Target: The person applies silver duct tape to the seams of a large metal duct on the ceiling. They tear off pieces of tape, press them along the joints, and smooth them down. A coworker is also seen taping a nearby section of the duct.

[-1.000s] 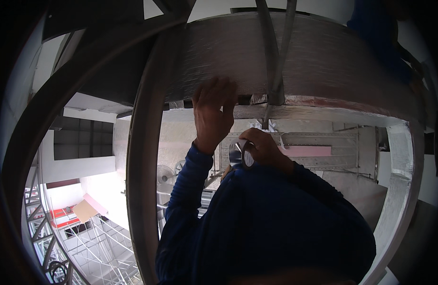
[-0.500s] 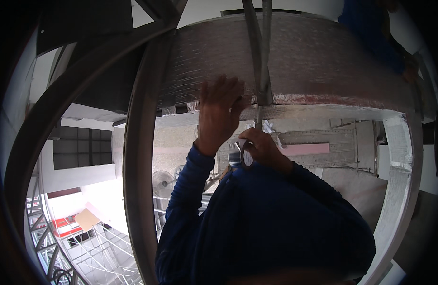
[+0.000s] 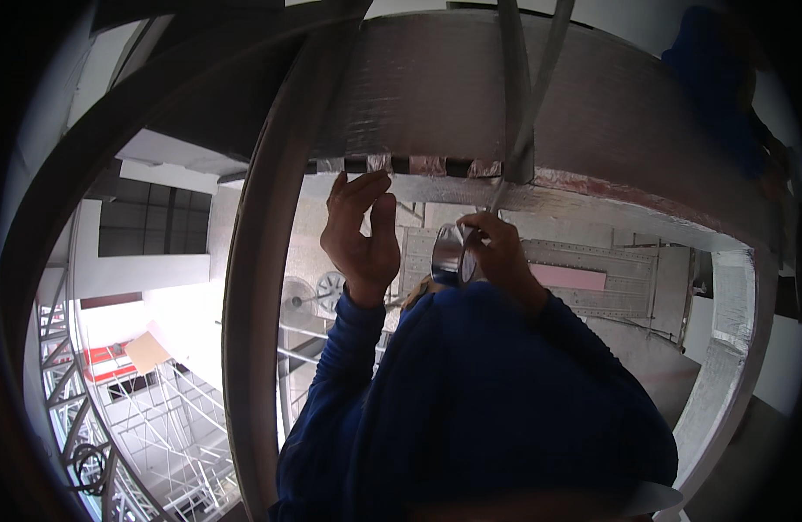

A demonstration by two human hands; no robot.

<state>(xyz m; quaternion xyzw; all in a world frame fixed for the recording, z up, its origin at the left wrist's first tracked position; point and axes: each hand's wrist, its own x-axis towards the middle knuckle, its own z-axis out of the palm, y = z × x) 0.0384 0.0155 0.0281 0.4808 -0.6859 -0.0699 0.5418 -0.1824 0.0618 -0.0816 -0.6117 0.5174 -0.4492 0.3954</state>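
Head view: the left hand (image 3: 364,239) was raised left of centre, fingers half curled and thumb apart, seemingly empty, its fingertips near the silver tape strips (image 3: 428,165); whether they touched could not be told. The right hand (image 3: 504,257) gripped the tape roll (image 3: 445,250) at mid-frame. The strips called for firm, flat rubbing across the dark gap (image 3: 397,165), without wrinkles, the roll kept clear. A post (image 3: 515,96) and thin pole (image 3: 544,78) at upper centre crowded the row's right end, a beam (image 3: 262,261) its left; a blue sleeve (image 3: 714,78) showed at upper right.
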